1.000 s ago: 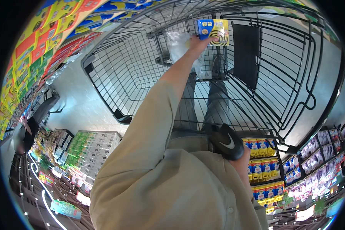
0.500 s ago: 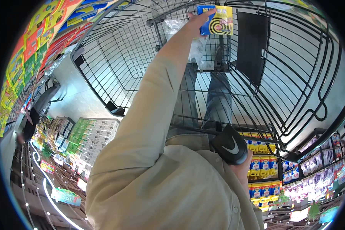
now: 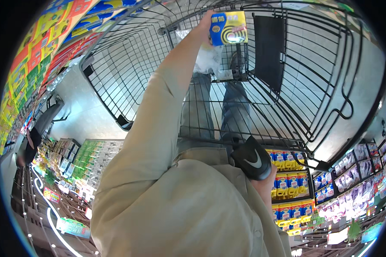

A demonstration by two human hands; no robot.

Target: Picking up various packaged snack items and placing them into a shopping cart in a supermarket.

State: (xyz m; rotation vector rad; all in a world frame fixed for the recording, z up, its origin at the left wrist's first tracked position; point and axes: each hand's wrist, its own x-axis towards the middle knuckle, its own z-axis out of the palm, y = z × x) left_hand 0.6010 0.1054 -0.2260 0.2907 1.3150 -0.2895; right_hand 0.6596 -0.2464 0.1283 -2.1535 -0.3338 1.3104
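Observation:
A blue and yellow mosquito-coil box point(image 3: 229, 29) with a printed spiral is held over the far part of the black wire shopping cart point(image 3: 270, 105). Stretched far forward, my left hand point(image 3: 205, 28) grips the box at its left edge. Its fingertips are mostly hidden by the box. Near my waist, my right hand point(image 3: 265, 182) is wrapped round something behind a black rounded piece point(image 3: 252, 159) with a grey curved mark, which looks like the end of the cart's handle. That piece hides most of the fingers. Crumpled clear plastic point(image 3: 208, 61) shows just below the box.
A black panel point(image 3: 269, 51) is fixed to the cart's wires right of the box. Colourful packages point(image 3: 40, 40) line the left side. Shelves of yellow and blue bottles point(image 3: 291, 184) stand at lower right. Another person point(image 3: 40, 128) is at the far left.
My left hand has shifted from fingers laid across the box to gripping its left edge. The box sits slightly lower and more to the left in view. My right hand stays by the black piece.

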